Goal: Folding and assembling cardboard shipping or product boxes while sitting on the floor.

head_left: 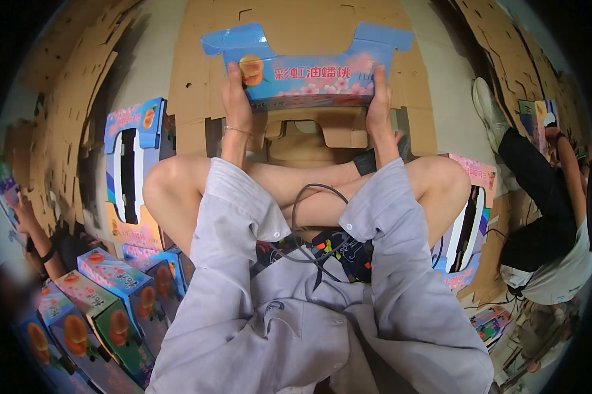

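Observation:
Held out in front of me is a light blue cardboard fruit carton [316,49], printed with a peach and pink blossoms. Its upper edge has a wide cut-out between two flaps. My left hand [237,108] grips the left end, thumb on the printed face. At the opposite end, my right hand [379,108] does the same. Most of the fingers are hidden behind the board. Just below the printed panel lies plain brown cardboard [345,136] with a cut-out; whether it belongs to the same carton I cannot tell.
Printed cartons flank my crossed legs, one at the left [153,125], another at the right [483,169]. Several printed boxes [115,272] stand lower left. Brown cardboard [194,65] covers the floor. A dark cable [296,210] loops over my lap. Other people [562,269] sit at both sides.

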Demonstrator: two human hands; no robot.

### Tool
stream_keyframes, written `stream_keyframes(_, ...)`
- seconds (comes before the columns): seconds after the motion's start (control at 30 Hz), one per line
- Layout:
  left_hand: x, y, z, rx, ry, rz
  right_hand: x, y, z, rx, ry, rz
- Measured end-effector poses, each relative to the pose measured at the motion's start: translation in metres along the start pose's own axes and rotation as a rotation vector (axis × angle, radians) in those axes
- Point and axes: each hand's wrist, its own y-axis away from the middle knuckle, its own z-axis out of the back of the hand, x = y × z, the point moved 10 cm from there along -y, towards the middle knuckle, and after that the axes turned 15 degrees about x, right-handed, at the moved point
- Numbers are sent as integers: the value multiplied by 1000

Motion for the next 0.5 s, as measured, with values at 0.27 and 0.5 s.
stream_keyframes(0.27, 3, 1, -4, 45, -54, 3, 13, 2, 0, -23, 34, 18)
stream_keyframes(0.5, 42, -25, 7, 55, 3, 285, 0, -9, -18, 185, 49, -151)
